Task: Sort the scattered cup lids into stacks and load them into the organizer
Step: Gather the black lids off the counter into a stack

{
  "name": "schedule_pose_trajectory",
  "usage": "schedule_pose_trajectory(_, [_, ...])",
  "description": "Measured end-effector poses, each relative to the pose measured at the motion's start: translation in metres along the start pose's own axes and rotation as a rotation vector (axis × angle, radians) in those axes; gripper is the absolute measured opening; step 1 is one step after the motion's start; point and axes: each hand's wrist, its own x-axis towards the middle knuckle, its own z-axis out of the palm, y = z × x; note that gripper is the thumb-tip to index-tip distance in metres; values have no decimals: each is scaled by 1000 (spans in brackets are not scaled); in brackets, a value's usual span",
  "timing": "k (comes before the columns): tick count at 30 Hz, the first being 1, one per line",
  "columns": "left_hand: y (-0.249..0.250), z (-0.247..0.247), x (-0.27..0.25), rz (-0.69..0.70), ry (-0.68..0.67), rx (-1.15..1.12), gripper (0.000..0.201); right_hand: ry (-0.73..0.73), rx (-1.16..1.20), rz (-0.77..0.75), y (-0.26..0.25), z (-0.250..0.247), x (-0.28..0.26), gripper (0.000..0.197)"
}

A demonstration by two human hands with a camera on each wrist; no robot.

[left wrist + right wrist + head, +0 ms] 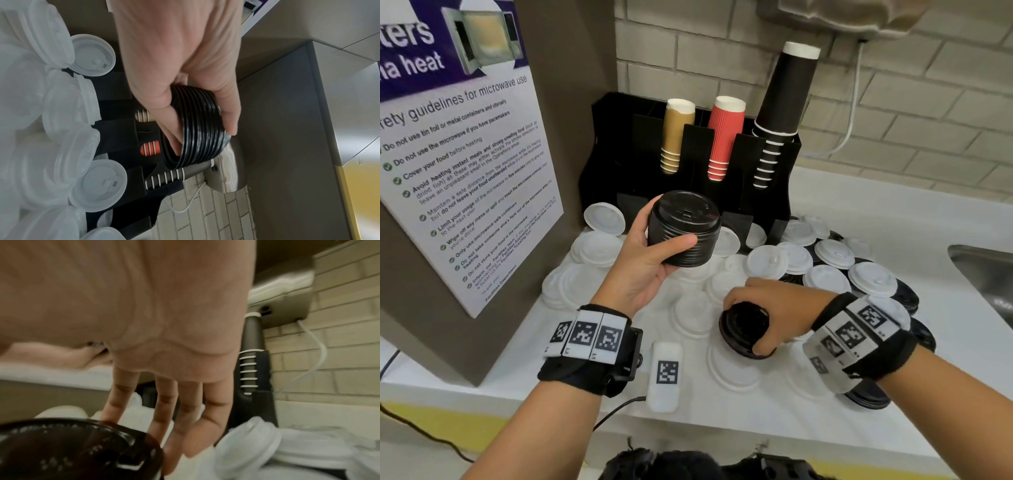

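My left hand (654,253) grips a tall stack of black lids (683,228) above the counter, in front of the black organizer (640,137). The same black lid stack (199,128) shows between thumb and fingers in the left wrist view. Lower and to the right, my right hand (767,315) grips a black lid (739,329) lying among the white lids (767,262) on the white counter (893,219). This black lid (72,449) sits under my fingers (162,412) in the right wrist view. More black lids (907,298) peek from beneath white ones at the right.
The organizer holds stacks of tan cups (676,133), red cups (724,137) and black cups (784,109). A notice board (458,154) stands at left. A sink (983,274) lies at right. A white tagged device (666,375) with a cable rests near the counter's front edge.
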Motion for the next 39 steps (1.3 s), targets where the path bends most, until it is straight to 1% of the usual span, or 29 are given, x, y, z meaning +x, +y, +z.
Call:
schedule_pose_trajectory(2, [0,1,-1,-6,0,-4,76,112,181,-43,5,-16,-7,61])
schedule_pose_trajectory(4, [-1,3,-1,-10,-8,-12,74,278,341,-84,10,-34,-14,56])
schedule_pose_trajectory(6, [-2,5,-1,-13,-14,-16,73,451,503,-88,11,-50,-20,50])
schedule_pose_trajectory(8, [-4,9,-1,-24,-21,-2,74,592,672,-97,6,-58,-21,46])
schedule_pose_trajectory(10, [-6,13,-2,-35,-28,27,75,684,750,-140,-3,-61,-18,49])
schedule_pose_trajectory(12, [-9,17,-2,-40,-32,51,76,727,739,-186,-11,-62,-14,48])
schedule_pose_trajectory(14, [-10,21,-3,-44,-38,68,77,737,663,-203,-16,-63,-10,48])
schedule_pose_trajectory(17, [-9,24,-3,-57,-59,107,81,730,585,-185,-19,-65,-4,48])
schedule_pose_trajectory(20, [-8,27,-2,-78,-91,140,85,708,586,-175,-19,-67,0,46])
schedule_pose_trajectory(24, [-8,28,-2,-107,-123,160,83,658,568,-154,-17,-70,2,42])
schedule_pose_trajectory(29, [-9,28,0,-127,-127,170,83,609,523,-155,-15,-74,3,47])
schedule_pose_trajectory(39, [-11,32,3,-117,-126,141,84,641,549,-164,-13,-76,-1,54])
